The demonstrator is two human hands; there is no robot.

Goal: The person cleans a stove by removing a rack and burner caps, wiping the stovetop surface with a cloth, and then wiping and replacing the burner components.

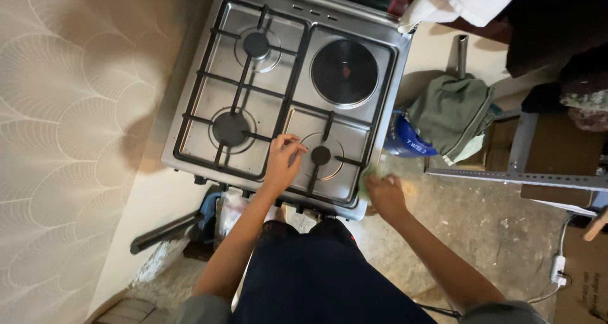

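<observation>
She stands at the steel stove (386, 71). Her right hand (385, 194) closes around a green cloth (369, 174) at the front right edge; her left hand (282, 162), fingers curled loosely and empty, touches the grate (316, 175) beside the small front burner (321, 155). Steadying that grate while wiping seems wise. Beyond sits the round electric plate (344, 72).

blue round container (408, 140) with white label right of stove, brown cardboard box (582, 286) at lower right
</observation>
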